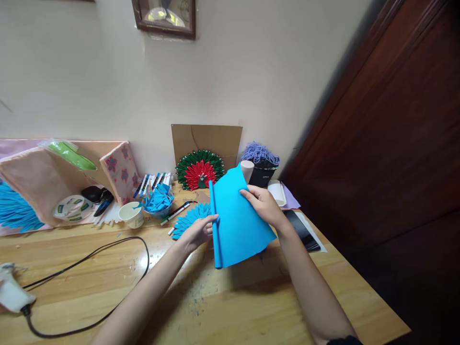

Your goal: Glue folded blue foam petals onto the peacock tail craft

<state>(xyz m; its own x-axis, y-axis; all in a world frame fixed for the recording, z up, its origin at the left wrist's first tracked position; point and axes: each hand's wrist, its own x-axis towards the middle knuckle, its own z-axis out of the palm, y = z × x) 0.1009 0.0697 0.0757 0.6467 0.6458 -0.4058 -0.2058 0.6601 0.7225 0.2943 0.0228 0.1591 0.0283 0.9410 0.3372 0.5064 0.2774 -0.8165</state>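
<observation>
A sheet of blue felt [239, 220], rolled up along its left edge, is held above the wooden table. My left hand [198, 233] is closed on the rolled edge, its thumb in front and the other fingers partly hidden behind. My right hand [264, 203] pinches the sheet near its upper right side, thumb on the front face. Behind the sheet lies a fan of blue cut pieces [190, 219], partly covered by my left hand and the roll. A pale roll [247, 170] shows past the sheet's top corner.
A red and green fan-shaped piece [200, 171] leans on cardboard [208, 136] at the wall. Left stand a bowl of blue strips [158, 201], a paper cup [132, 214], markers [153, 183] and a tape roll [73, 207]. A glue gun [14, 290] with its cord lies front left.
</observation>
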